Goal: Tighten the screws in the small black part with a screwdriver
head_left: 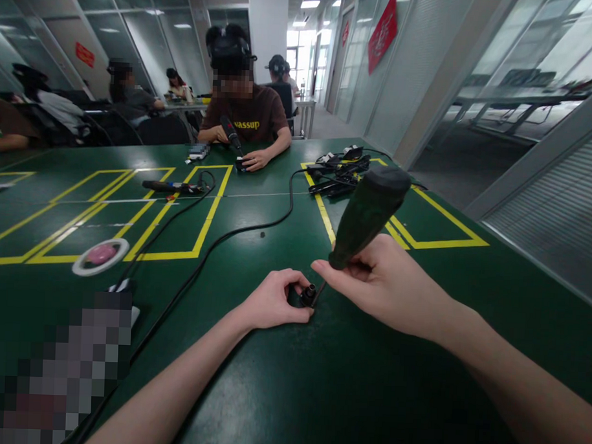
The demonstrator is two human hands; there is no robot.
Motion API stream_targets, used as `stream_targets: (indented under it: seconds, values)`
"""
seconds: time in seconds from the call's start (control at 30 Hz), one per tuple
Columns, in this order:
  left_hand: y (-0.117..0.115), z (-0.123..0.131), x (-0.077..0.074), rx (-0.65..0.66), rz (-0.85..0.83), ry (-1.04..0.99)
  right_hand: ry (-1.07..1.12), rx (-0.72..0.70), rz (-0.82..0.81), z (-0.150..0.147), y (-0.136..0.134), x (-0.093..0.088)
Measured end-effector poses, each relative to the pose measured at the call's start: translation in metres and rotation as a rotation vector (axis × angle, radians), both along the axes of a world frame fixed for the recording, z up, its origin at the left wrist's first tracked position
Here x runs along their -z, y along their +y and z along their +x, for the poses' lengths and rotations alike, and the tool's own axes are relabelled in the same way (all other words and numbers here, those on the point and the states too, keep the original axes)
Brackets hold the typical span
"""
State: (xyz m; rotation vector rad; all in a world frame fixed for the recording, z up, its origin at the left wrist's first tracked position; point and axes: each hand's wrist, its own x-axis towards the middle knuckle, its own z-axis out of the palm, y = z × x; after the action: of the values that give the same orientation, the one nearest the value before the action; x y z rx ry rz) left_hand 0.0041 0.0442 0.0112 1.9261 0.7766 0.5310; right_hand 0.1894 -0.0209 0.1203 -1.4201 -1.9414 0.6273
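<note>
Between the thumb and fingers of my left hand (pixel 278 299), a small black part with a round, hollow top (pixel 308 293) is held down on the green table. My right hand (pixel 395 284) is closed around the lower end of a screwdriver (pixel 371 208) with a thick dark handle. The screwdriver leans, its handle up and to the right. Its thin shaft slants down to the edge of the black part, beside the round top. Whether the tip sits in a screw is too small to tell.
A black cable (pixel 237 230) crosses the green table (pixel 251 389). Tangled black tools and cords (pixel 341 172) lie at the back right. Left are another corded tool (pixel 173 187), a white tape roll (pixel 100 256) and a blurred-out object (pixel 77 363). A co-worker (pixel 248 117) sits opposite with a power screwdriver.
</note>
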Motion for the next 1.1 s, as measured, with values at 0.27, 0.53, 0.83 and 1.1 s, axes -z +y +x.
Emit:
stream_targets:
  seconds: [0.27,0.53,0.83,1.1]
  values:
    - [0.0024,-0.0003,0.0028,0.007,-0.009,-0.002,0.06,-0.022,-0.057,-0.0007,-0.0032,-0.0017]
    - [0.0012,-0.0007,0.004,-0.001,-0.007,-0.005,-0.024,0.007,0.005,0.0003,-0.0008,-0.0011]
    - [-0.0003,0.001,-0.0008,0.002,-0.026,-0.014,-0.03,-0.01,0.001,-0.0016,-0.001,-0.0037]
    - [0.0004,0.0003,0.0029,-0.014,0.004,0.014,-0.077,0.025,0.026,0.0002,-0.0005,-0.0037]
